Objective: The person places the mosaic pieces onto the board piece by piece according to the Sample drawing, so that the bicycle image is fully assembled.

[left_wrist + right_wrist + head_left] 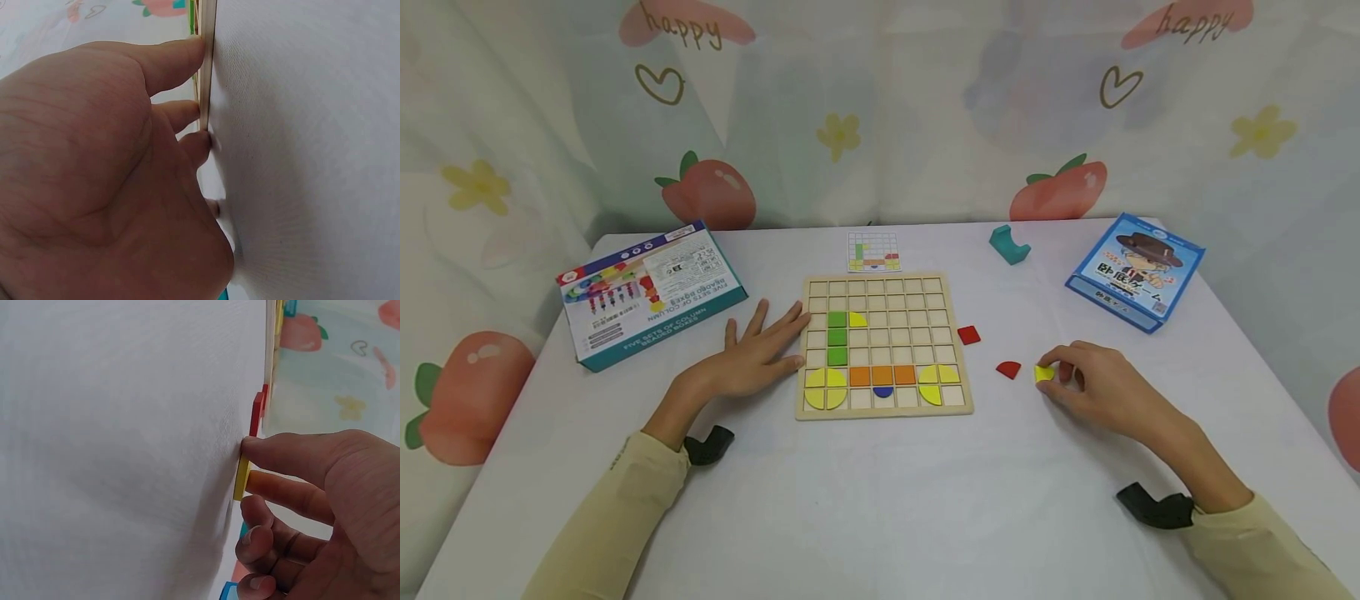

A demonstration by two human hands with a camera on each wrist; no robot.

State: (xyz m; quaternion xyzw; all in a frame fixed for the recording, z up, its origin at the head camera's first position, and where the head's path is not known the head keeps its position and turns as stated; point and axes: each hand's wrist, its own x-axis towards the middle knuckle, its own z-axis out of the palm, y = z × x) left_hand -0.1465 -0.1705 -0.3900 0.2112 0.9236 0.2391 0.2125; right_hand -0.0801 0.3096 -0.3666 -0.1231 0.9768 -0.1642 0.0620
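A wooden grid board lies mid-table with green squares, orange squares, yellow quarter-circle tiles and a blue half-circle in its cells. My left hand rests flat with spread fingers at the board's left edge; in the left wrist view the thumb touches the rim. Right of the board, my right hand pinches a yellow quarter-circle tile between thumb and fingers, low over the cloth. The right wrist view shows that yellow tile edge-on. A red quarter-circle tile lies just left of it.
A red square tile lies beside the board's right edge. Behind the board stands a pattern card. A teal curved piece is farther back. A box sits at left, a blue box at right.
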